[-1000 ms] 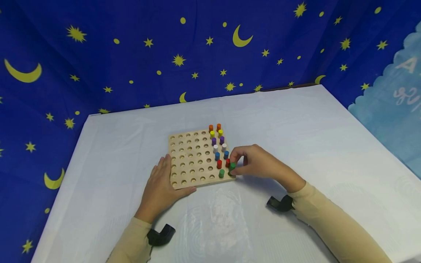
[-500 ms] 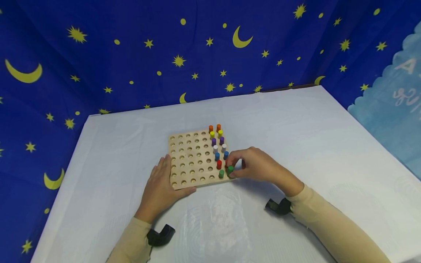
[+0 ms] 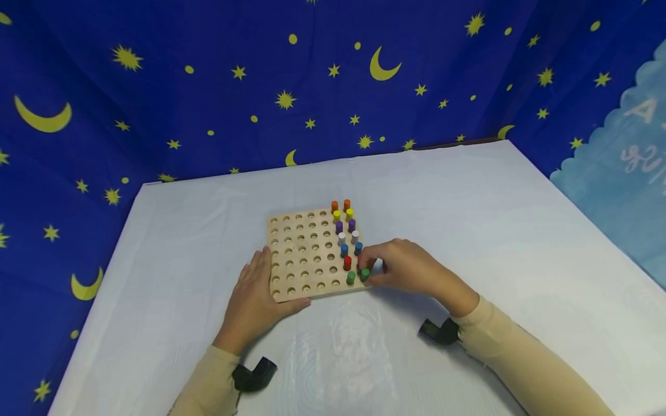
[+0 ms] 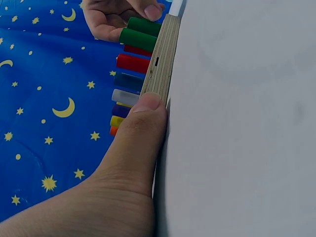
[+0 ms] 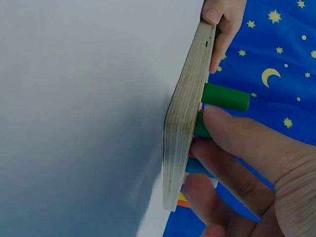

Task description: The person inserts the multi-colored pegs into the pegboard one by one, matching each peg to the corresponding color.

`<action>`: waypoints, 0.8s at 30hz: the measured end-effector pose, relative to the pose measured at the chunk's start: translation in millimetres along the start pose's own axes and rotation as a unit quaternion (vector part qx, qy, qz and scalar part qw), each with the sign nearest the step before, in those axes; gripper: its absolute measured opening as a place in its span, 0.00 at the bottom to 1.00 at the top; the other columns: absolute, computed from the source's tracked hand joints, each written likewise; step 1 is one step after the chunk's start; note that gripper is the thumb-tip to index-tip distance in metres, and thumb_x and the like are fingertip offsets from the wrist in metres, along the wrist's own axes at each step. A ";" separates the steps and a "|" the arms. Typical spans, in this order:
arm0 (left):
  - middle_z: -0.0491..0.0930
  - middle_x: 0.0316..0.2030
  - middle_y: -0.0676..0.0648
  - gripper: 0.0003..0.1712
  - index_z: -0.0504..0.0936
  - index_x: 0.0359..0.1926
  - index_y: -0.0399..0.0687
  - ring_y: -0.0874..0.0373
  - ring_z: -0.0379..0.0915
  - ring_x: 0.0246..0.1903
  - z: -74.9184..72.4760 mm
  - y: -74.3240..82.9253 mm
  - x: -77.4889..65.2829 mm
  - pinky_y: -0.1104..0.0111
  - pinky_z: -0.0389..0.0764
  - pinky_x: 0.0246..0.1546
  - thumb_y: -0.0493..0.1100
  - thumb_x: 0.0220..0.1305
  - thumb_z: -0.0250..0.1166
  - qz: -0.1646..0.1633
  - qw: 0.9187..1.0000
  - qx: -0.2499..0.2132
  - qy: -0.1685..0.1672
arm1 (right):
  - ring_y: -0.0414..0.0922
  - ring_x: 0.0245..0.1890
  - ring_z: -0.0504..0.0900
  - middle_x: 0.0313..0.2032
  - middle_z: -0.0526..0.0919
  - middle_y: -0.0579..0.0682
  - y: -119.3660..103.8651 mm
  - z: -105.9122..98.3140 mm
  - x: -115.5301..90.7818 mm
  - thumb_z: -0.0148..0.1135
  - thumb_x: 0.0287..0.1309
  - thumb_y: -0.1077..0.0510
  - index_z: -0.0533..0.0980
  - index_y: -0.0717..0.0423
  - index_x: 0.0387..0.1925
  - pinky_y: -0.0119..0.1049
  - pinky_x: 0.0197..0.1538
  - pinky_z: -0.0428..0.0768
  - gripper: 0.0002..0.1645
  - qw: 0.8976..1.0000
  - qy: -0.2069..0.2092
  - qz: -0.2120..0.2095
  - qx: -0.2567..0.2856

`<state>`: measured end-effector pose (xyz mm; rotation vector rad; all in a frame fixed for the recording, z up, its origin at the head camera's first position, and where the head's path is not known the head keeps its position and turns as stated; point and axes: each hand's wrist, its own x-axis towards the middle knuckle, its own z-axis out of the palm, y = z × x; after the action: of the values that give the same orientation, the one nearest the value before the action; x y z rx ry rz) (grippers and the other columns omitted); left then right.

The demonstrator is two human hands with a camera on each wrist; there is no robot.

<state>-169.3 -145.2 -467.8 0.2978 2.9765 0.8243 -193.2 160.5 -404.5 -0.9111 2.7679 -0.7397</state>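
Observation:
A square wooden pegboard (image 3: 333, 293) lies on the white table, its two right columns filled with coloured pegs in matching pairs. My left hand (image 3: 253, 294) rests at the board's near left corner, fingers straight along the left side and thumb (image 4: 143, 116) on the front edge. At the near right corner, my right hand (image 3: 408, 267) pinches a green peg (image 3: 365, 274) between thumb and fingers. That peg stands upright in the corner hole, partly hidden by the thumb in the right wrist view. Beside it stands another green peg (image 3: 351, 278), with a red peg (image 3: 347, 263) behind.
Farther back along the two columns stand blue, white, purple, yellow and orange pegs (image 3: 347, 205). Rows of holes fill the left part of the board. Black wrist mounts (image 3: 255, 374) hang beneath both sleeves. A blue cloth (image 3: 208, 86) with moons and stars rises behind the table.
My right hand has moved slightly left and down, lowering the green peg into the near right corner hole. The left hand stays in place on the board.

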 end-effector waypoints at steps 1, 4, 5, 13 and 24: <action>0.43 0.78 0.36 0.82 0.39 0.79 0.40 0.40 0.39 0.78 0.0 0.1 -0.1 0.49 0.43 0.79 0.82 0.39 0.67 0.000 1.000 0.000 0.000 | 0.33 0.22 0.69 0.31 0.85 0.32 -0.2 -0.6 -0.6 0.78 0.47 0.56 0.83 0.41 0.35 0.27 0.25 0.69 0.13 1.000 -0.003 0.002 -0.002; 0.43 0.78 0.36 0.82 0.38 0.79 0.39 0.40 0.38 0.78 -0.1 0.4 -0.4 0.49 0.42 0.79 0.82 0.39 0.68 -0.002 1.000 0.001 -0.002 | 0.32 0.21 0.72 0.33 0.86 0.31 -1.6 -3.6 -3.1 0.78 0.47 0.52 0.83 0.40 0.38 0.27 0.26 0.73 0.14 1.000 -0.009 0.006 0.005; 0.43 0.78 0.36 0.82 0.38 0.79 0.39 0.40 0.38 0.78 -0.2 0.5 -0.4 0.49 0.42 0.79 0.82 0.39 0.68 -0.003 1.000 0.000 -0.002 | 0.32 0.21 0.73 0.33 0.86 0.31 -2.0 -5.0 -3.9 0.78 0.48 0.50 0.83 0.39 0.39 0.27 0.26 0.74 0.14 1.000 -0.008 0.007 0.009; 0.43 0.78 0.36 0.81 0.38 0.79 0.39 0.41 0.38 0.78 -1.2 1.0 -0.6 0.49 0.42 0.79 0.81 0.39 0.68 -0.003 1.000 -0.003 -0.001 | 0.33 0.15 0.72 0.31 0.84 0.30 -6.8 -13.0 -6.1 0.65 0.62 0.42 0.83 0.34 0.39 0.29 0.22 0.72 0.06 0.999 0.042 0.010 -0.007; 0.43 0.78 0.36 0.81 0.39 0.79 0.38 0.40 0.38 0.78 -1.2 1.9 -1.4 0.48 0.42 0.79 0.80 0.40 0.70 0.000 1.000 -0.007 0.002 | 0.33 0.14 0.68 0.32 0.84 0.31 -4.3 -13.0 -5.1 0.63 0.65 0.46 0.84 0.39 0.40 0.29 0.22 0.70 0.08 0.998 0.055 0.022 -0.020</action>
<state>-167.7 -144.5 -465.8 0.2971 2.9734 0.8459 -190.4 165.8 -391.2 -0.8372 2.8991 -0.7508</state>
